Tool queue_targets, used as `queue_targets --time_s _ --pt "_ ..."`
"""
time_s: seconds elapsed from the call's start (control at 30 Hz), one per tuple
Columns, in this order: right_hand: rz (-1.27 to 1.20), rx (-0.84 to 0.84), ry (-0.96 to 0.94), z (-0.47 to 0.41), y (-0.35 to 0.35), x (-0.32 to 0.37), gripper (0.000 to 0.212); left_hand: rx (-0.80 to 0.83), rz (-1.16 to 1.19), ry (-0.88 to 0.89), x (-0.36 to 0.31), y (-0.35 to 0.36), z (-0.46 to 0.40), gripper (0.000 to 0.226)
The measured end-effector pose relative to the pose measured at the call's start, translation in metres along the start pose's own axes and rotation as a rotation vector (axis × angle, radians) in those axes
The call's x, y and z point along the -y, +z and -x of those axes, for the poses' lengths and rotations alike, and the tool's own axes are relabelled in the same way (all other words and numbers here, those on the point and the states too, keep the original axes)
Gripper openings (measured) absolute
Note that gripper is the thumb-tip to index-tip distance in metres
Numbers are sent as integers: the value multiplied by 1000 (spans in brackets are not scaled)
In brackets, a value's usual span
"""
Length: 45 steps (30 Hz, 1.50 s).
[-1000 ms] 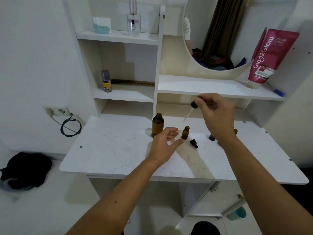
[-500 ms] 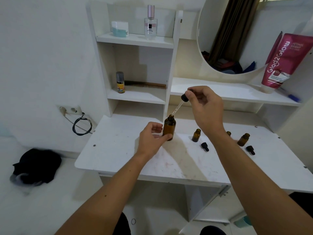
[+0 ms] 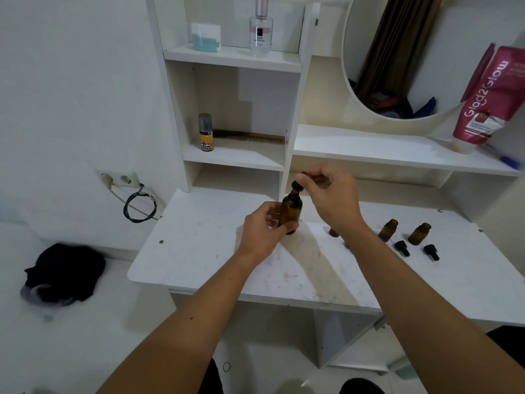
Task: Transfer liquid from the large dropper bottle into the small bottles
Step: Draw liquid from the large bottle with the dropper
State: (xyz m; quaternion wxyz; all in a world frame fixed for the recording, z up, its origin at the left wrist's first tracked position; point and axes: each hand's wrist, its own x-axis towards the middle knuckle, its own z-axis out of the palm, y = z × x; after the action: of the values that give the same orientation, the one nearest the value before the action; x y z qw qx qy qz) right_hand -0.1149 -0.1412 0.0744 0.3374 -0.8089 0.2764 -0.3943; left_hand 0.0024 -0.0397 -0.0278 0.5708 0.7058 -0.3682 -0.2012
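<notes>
The dropper cap (image 3: 297, 185), half a second ago lifted with its glass tube just entering the neck, now sits at the mouth of the big brown bottle (image 3: 289, 211), pinched from above by the right hand (image 3: 329, 197). The left hand (image 3: 262, 233) wraps the bottle's side below that pinch. Its contents cannot be made out. Right of the grip stand two small bottles (image 3: 388, 230) (image 3: 419, 233), uncapped, their caps (image 3: 402, 248) (image 3: 431, 252) lying just beside them on the table (image 3: 199, 251).

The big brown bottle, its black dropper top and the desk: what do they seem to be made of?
Large dropper bottle: probably amber glass; see-through brown with a gloss, though plastic is possible. Dropper top: matte black, likely rubber or plastic; too small to tell. Desk: white laminated board by its flat, smooth, stained surface.
</notes>
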Motion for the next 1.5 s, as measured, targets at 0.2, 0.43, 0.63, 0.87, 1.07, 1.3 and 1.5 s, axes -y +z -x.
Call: queue_targets --time_s 0.2,0.43,0.63,0.87,1.07,1.3,1.5 --pt "39 -18 14 0 4 -3 2 -3 -17 6 0 0 0 55" --pt "94 -4 4 2 9 -4 7 -8 -36 11 0 0 0 54" --pt "66 29 -4 4 2 6 10 10 -53 7 -4 -1 4 55" --pt "-28 -16 -17 1 -16 21 15 31 -33 15 -8 -3 16 56" --pt "-91 -117 -82 -4 -39 36 18 -63 -43 -10 -9 1 30 65" --pt "-113 -205 -104 7 -70 32 18 -61 -4 -6 -18 13 52 34" --pt "-45 -204 -74 26 -91 2 18 47 33 5 -25 43 47 42"
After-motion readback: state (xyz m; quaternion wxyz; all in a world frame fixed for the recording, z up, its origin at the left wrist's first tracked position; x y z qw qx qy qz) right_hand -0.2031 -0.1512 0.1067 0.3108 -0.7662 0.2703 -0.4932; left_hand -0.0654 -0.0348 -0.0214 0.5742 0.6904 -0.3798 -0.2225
